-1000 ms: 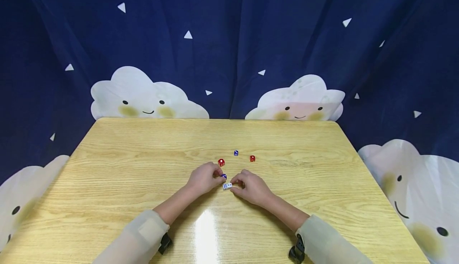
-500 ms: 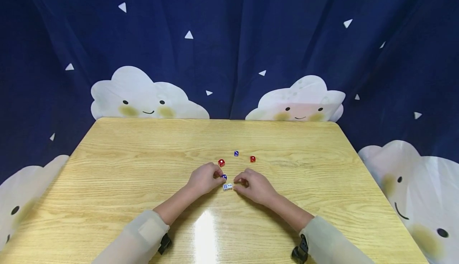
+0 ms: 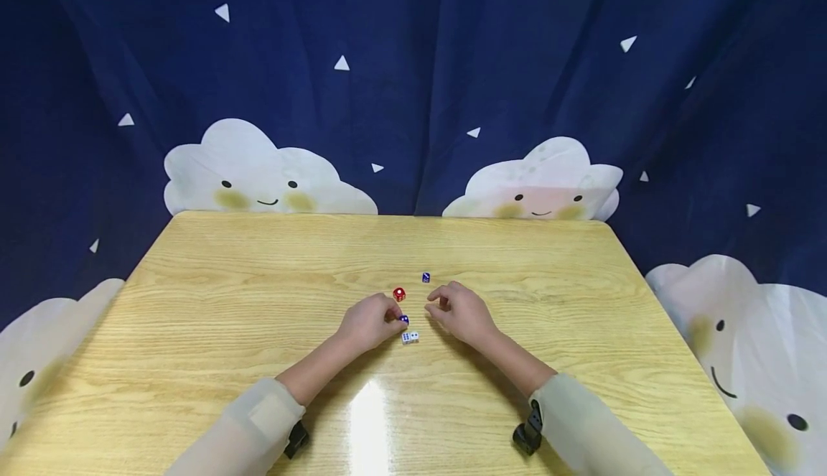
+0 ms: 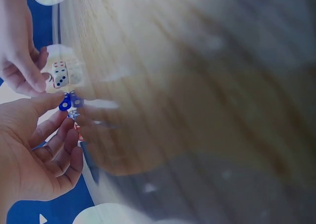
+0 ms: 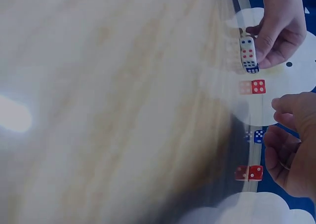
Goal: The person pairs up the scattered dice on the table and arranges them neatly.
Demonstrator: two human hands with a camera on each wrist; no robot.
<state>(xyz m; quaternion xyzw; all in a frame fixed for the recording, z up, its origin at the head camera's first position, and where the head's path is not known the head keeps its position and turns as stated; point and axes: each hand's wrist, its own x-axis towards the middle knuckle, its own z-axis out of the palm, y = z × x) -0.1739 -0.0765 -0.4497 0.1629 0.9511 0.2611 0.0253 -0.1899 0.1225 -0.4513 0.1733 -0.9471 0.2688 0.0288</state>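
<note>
In the head view my left hand (image 3: 370, 322) rests near the table's middle, thumb and forefinger pinching a blue die (image 3: 403, 319). Just nearer than it, two white dice (image 3: 410, 337) sit side by side. A red die (image 3: 399, 294) lies beyond the left fingertips. My right hand (image 3: 461, 311) is held over the table with loosely bent fingers, thumb and forefinger apart, nothing between them. A second red die (image 5: 256, 172) shows in the right wrist view beside this hand, but the hand hides it in the head view. Another blue die (image 3: 426, 277) lies farther back.
The wooden table (image 3: 258, 268) reaches back to a dark blue curtain (image 3: 400, 88) printed with white clouds and triangles. Black straps with cameras (image 3: 528, 429) sit at both wrists. A bright light reflection lies on the near tabletop.
My right hand has drawn away from the white dice, first rightward, then farther back over the right red die. My left hand stays at its blue die.
</note>
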